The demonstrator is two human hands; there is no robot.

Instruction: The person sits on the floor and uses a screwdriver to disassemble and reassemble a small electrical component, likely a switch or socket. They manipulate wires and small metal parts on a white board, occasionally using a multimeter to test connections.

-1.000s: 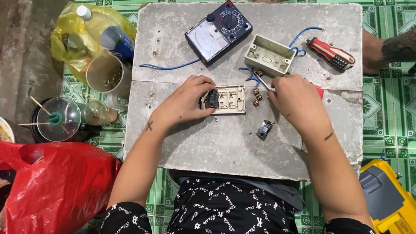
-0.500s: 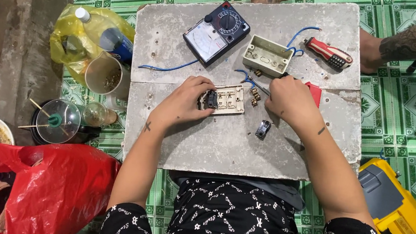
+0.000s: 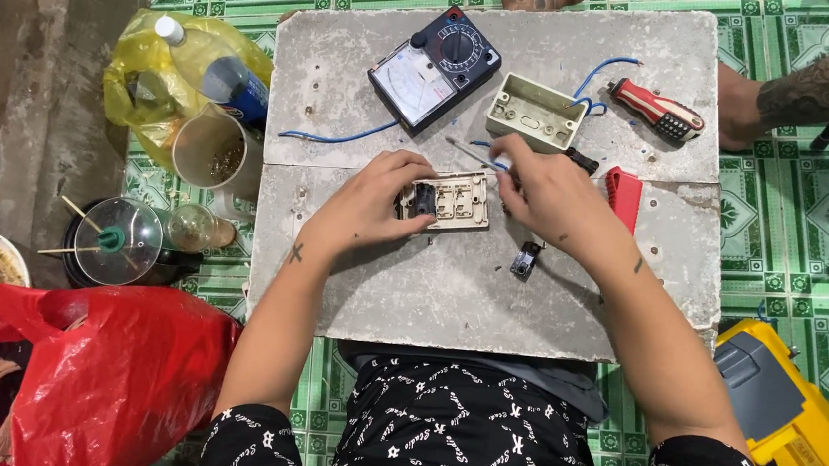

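On a grey stone slab (image 3: 449,296) lies a beige switch plate (image 3: 457,201). My left hand (image 3: 372,204) grips its left end, fingers over a black switch insert. My right hand (image 3: 548,190) sits just right of the plate, closed on a thin screwdriver (image 3: 471,154) whose metal shaft points up and left over the plate's top edge. A small black switch module (image 3: 525,261) lies loose below my right hand.
Farther back on the slab are an analogue multimeter (image 3: 434,68), a beige wall box (image 3: 536,113) with blue wires, a red-handled tool (image 3: 657,109) and a red cutter (image 3: 624,196). Another person's arm (image 3: 827,84) is at top right. A red bag (image 3: 92,375), jug and yellow case (image 3: 801,437) flank me.
My right hand has shifted left toward the switch plate and the screwdriver shaft now shows above the plate. My left hand keeps its hold.
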